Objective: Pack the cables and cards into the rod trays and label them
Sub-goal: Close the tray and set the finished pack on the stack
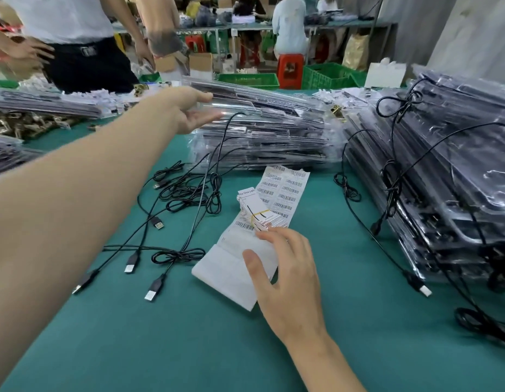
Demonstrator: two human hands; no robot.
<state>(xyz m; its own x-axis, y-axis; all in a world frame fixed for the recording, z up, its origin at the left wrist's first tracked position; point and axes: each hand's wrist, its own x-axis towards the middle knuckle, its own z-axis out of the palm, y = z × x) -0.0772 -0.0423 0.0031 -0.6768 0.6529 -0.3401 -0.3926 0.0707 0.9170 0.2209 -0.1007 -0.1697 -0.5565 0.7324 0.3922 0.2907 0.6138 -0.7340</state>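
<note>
My left hand (189,110) reaches to the stack of clear rod trays (262,140) at the table's middle and grips the near end of the top tray (245,93), thumb on top and fingers underneath, lifting it off the pile. My right hand (285,267) rests with relaxed fingers on a white strip of barcode labels (285,190), its fingertips touching a bundle of cards (257,210) bound with a rubber band. Several black USB cables (172,222) trail from the trays across the green table.
A tall pile of packed trays with tied cables (443,176) fills the right side. More trays (45,104) and brass clips (25,124) lie at the left. People stand and sit beyond the table (132,335), near green crates (327,73).
</note>
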